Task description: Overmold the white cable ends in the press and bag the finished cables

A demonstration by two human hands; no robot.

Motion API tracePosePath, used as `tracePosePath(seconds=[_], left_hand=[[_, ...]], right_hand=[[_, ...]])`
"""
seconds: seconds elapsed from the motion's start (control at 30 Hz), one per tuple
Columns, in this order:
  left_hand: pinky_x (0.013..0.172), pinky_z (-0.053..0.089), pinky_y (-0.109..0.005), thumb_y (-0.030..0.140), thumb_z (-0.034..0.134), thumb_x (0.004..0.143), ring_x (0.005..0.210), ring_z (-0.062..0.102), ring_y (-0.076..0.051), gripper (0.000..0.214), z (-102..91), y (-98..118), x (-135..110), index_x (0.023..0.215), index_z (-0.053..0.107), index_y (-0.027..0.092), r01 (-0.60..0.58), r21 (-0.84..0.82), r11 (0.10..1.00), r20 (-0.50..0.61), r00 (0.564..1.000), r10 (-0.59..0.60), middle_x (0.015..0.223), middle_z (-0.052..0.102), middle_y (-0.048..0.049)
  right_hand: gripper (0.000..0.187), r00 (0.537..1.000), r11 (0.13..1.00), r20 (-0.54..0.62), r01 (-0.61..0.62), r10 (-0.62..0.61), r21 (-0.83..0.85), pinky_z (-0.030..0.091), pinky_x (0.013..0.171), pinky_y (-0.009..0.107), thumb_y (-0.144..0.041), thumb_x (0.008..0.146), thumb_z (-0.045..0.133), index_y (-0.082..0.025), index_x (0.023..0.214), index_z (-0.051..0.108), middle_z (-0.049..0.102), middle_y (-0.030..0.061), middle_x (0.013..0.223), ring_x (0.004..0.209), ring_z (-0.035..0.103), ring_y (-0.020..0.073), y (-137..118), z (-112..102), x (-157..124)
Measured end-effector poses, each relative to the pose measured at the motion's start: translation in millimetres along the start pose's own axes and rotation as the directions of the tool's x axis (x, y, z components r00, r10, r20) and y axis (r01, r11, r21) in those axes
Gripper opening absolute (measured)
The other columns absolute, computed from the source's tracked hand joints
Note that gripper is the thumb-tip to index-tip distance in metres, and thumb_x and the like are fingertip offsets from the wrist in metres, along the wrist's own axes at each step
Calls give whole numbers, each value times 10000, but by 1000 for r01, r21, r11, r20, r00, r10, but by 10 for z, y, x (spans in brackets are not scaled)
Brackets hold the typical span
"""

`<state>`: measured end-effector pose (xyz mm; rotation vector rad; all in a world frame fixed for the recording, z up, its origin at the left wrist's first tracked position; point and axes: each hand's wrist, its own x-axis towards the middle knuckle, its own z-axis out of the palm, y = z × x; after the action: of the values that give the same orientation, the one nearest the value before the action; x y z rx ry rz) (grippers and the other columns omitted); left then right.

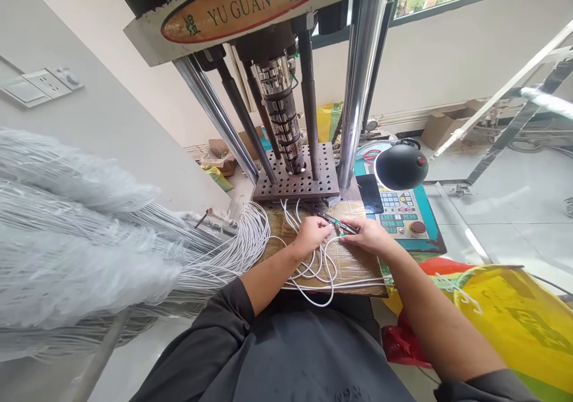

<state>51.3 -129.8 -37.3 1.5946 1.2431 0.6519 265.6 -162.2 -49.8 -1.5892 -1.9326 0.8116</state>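
— What are your hands doing?
— My left hand [313, 233] fingers pinch white cables [320, 267] on the counter [353, 264]; my right hand [367, 235] fingers press a dark mould strip [336, 221] below the press [286, 121].

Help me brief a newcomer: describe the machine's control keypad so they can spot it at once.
Start at the tall press marked YU GUAN. Just right of its perforated steel plate, below the black round lamp, lies the control keypad, beyond the right hand. Alone among its neighbours, it is teal, with rows of small keys and a red round button.
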Motion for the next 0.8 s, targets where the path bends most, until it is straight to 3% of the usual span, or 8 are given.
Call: tracePosePath(seconds=[0.1, 0.2, 0.37, 0.5, 0.63, 0.8], left_hand=[[627, 448, -246, 253, 704, 795, 648, 627, -130, 113, -18, -51, -7, 737, 721, 157, -72, 231, 970, -138, 985, 106, 715, 710, -16], [640, 437, -250, 269, 698, 804, 658, 613, -133, 117, -36, -98, 0, 752, 717, 165, -78, 306, 949, -145, 981, 127, 715, 704, -7], [678, 456, -258, 291, 659, 864, 713, 637, -146, 148, -52, -112, -9, 820, 743, 178, -165, 308, 937, -45, 981, 188, 777, 732, -10], [784, 485, -268, 252, 621, 908, 823, 669, -156, 164, -52, -98, -66, 895, 772, 187, -290, 323, 901, -17, 950, 312, 890, 757, -34], [815, 484, -277, 236, 543, 967, 846, 648, -163, 238, -28, -125, -97, 898, 765, 185, -386, 465, 796, 70, 913, 402, 880, 725, -53], [781, 469, -281, 286, 521, 991, 811, 610, -171, 283, 42, -223, -67, 851, 748, 192, -433, 636, 638, 190, 890, 414, 826, 668, -56]], right_hand=[[533, 1000, 1000, -19, -17, 17, -26, 560, 923, 398, -437, 724, 812, -305, 1232, 722, 763, 28, 1156, 1054, 709, 289, -9, 4, -7], [548, 999, 998, -32, -42, 40, -47, 558, 929, 400, -465, 717, 814, -303, 1232, 721, 755, 31, 1178, 1079, 702, 294, -17, 12, -16], [541, 999, 997, -27, -41, 39, -69, 547, 938, 402, -470, 730, 801, -302, 1237, 719, 751, 35, 1189, 1078, 701, 288, -27, 20, -21], [539, 999, 995, -41, -32, 28, -98, 551, 928, 409, -490, 730, 796, -297, 1228, 725, 753, 45, 1181, 1068, 702, 294, -37, 22, -21], [536, 998, 993, -50, -30, 25, -114, 555, 920, 395, -501, 723, 799, -301, 1215, 732, 760, 43, 1157, 1056, 706, 293, -48, 18, -23], [543, 999, 992, -46, -27, 22, -121, 564, 890, 399, -506, 727, 795, -298, 1224, 729, 766, 43, 1141, 1041, 710, 301, -45, 22, -25]])
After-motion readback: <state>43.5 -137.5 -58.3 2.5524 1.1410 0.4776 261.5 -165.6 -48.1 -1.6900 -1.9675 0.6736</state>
